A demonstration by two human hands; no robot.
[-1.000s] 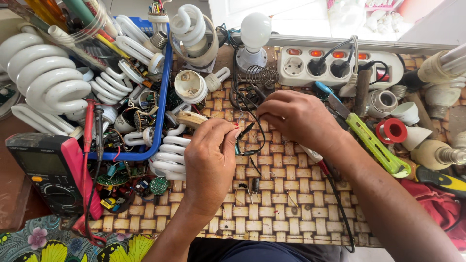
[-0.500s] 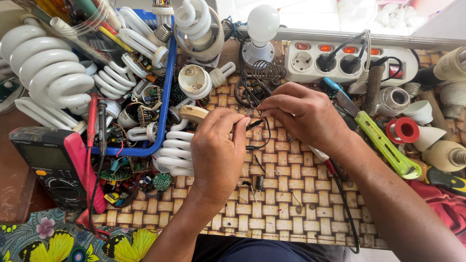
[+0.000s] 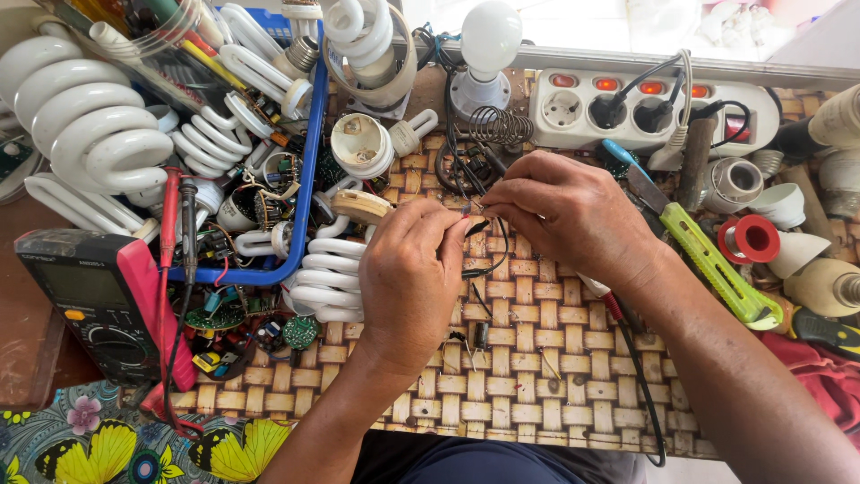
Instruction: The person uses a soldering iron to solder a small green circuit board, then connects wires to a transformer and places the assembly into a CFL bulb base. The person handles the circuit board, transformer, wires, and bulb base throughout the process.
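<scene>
Both hands meet over the woven mat (image 3: 537, 358) at desk centre: the left hand (image 3: 412, 278) and right hand (image 3: 564, 215) each pinch thin black wires (image 3: 488, 260) between fingertips. Holding the ends steady and close, well away from the spiral bulbs (image 3: 331, 278), seems wise.

To your left you have a multimeter (image 3: 98, 305) beside a blue tray (image 3: 309, 170) of spiral lamps; ahead, a white power strip (image 3: 645, 116); right, a green utility knife (image 3: 717, 264) and a solder reel (image 3: 755, 238).
</scene>
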